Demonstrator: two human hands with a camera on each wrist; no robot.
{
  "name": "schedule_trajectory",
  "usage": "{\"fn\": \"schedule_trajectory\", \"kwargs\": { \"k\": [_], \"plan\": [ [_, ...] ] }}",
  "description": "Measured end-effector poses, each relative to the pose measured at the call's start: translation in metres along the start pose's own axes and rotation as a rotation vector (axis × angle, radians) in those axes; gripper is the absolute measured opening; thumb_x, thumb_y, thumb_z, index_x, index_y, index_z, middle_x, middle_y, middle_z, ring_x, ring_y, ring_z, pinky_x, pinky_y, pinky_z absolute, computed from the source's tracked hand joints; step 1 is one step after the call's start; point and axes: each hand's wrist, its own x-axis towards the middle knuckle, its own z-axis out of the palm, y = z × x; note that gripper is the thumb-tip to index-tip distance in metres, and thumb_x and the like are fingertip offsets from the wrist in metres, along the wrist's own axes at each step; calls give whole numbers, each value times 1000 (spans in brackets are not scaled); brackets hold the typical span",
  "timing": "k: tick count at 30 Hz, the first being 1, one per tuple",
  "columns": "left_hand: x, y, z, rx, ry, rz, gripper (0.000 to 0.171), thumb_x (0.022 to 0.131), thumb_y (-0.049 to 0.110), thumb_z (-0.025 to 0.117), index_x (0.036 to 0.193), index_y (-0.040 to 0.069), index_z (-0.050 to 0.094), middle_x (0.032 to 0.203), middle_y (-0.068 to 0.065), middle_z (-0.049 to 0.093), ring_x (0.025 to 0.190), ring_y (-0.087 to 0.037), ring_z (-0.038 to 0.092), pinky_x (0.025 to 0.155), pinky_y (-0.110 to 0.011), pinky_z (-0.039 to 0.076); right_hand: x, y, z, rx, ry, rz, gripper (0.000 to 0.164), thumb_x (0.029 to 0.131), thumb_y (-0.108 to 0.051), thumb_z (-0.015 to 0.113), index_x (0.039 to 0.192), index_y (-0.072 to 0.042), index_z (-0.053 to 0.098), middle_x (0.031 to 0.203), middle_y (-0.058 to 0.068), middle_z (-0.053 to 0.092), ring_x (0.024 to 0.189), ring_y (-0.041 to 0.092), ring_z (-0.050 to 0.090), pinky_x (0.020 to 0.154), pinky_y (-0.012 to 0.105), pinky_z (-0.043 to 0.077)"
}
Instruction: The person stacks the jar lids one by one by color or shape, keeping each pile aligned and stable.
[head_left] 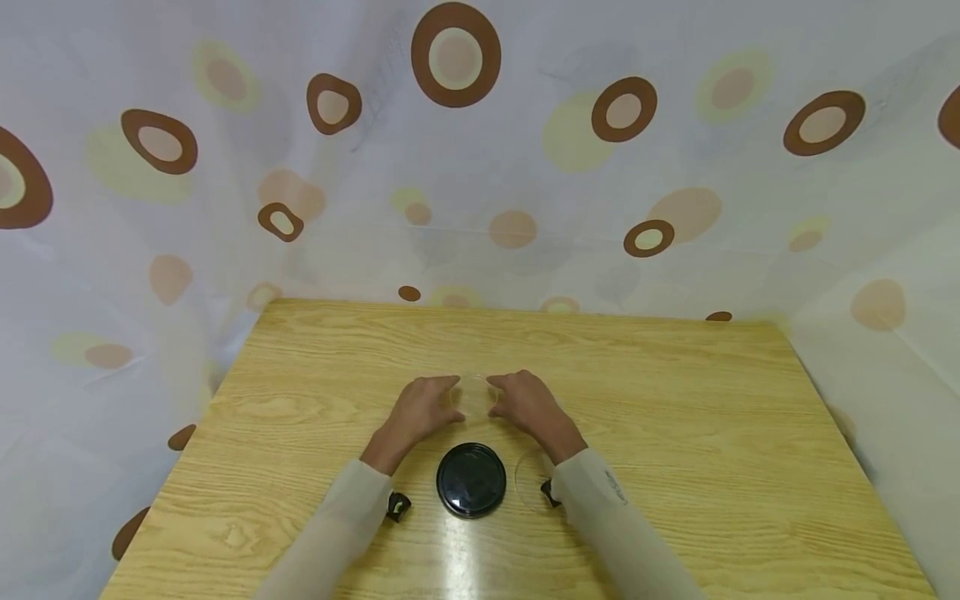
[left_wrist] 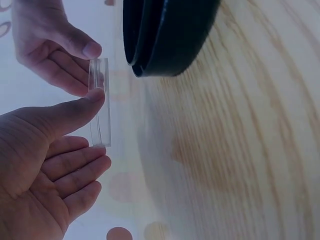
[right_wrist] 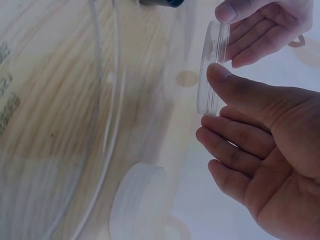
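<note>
Both hands hold a clear, shallow round lid [head_left: 474, 395], seen edge-on in the two wrist views, raised over the table. My left hand [head_left: 426, 406] pinches its left side between thumb and fingertips. On the opposite side my right hand [head_left: 527, 403] grips it the same way, thumb on the near face. Just below the hands in the head view lies a black round lid-like piece [head_left: 471, 481], its raised double rim showing in the left wrist view. A larger clear round piece [head_left: 525, 482] lies partly hidden under the right wrist.
In the right wrist view a translucent round piece [right_wrist: 139, 205] rests on the table beyond the large clear one, which has dark lettering near it. The wood-grain table [head_left: 675, 417] is enclosed by a patterned sheet [head_left: 510, 167] at the back and sides.
</note>
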Motion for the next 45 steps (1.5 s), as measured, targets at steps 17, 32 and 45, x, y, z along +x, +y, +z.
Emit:
{"fn": "schedule_trajectory", "kwargs": {
  "k": [17, 32, 45],
  "plan": [
    [-9, 10, 1, -72, 12, 84, 60, 73, 23, 81, 125, 0, 61, 123, -14, 65, 111, -29, 63, 92, -41, 52, -23, 4, -8, 17, 42, -18, 57, 78, -21, 77, 130, -7, 58, 124, 12, 64, 108, 29, 63, 91, 41, 52],
    [-13, 25, 3, -31, 26, 160, 58, 75, 27, 80, 122, 0, 62, 120, -15, 66, 110, -29, 64, 92, -39, 52, -41, 13, -16, 54, 54, -52, 58, 77, -20, 79, 129, -6, 59, 123, 13, 65, 106, 28, 64, 88, 41, 53],
    [-15, 39, 8, -54, -3, 200, 54, 77, 22, 78, 123, -1, 61, 122, -15, 65, 111, -29, 63, 94, -39, 51, -56, 21, -17, 77, 41, -34, 58, 75, -17, 79, 128, -4, 59, 123, 13, 64, 110, 29, 63, 90, 42, 52]
  ]
}}
